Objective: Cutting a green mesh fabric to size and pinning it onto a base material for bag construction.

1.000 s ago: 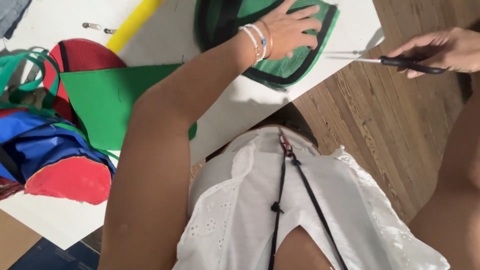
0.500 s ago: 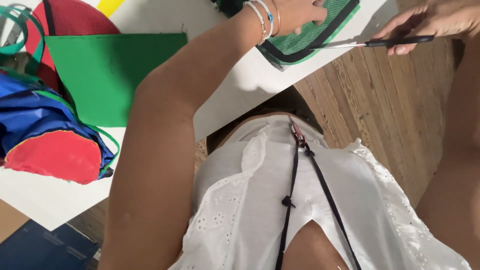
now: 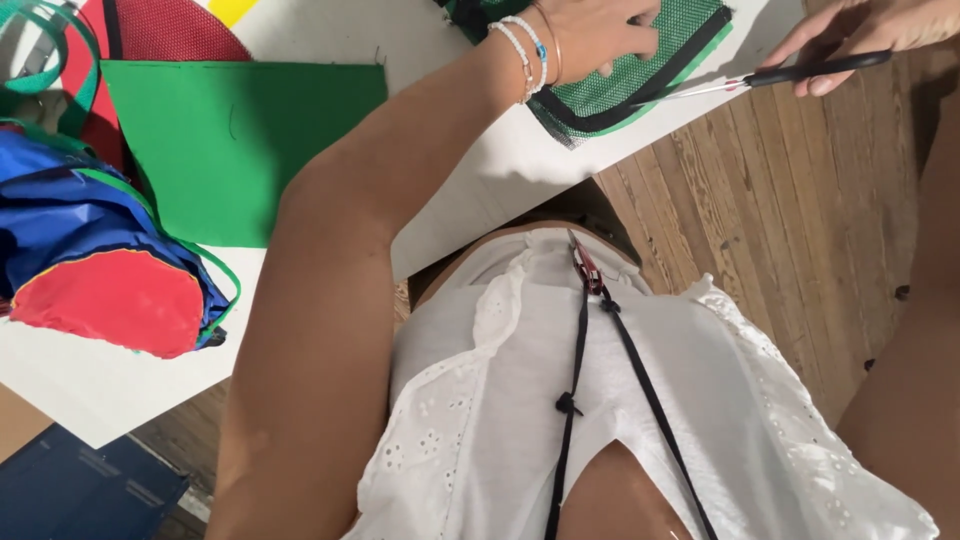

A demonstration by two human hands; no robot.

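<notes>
At the top right of the frame, the right hand [image 3: 880, 30] is closed around black scissors [image 3: 770, 75], blades at the edge of the green mesh piece [image 3: 640, 85]. The left hand [image 3: 600, 35] lies flat on this mesh (fingers spread), at the top centre on the white table [image 3: 470, 190]. The step seems to be cutting; next needs steady holding. Compared with earlier, the scissors have come closer to the mesh.

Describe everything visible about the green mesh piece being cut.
The green mesh piece is see-through netting edged with a black band, lying flat at the corner of the white table, slightly overhanging it. The left hand presses down on it. The scissors, black-handled and held in the right hand, meet its right edge with their blades. Its top runs out of frame.
</notes>
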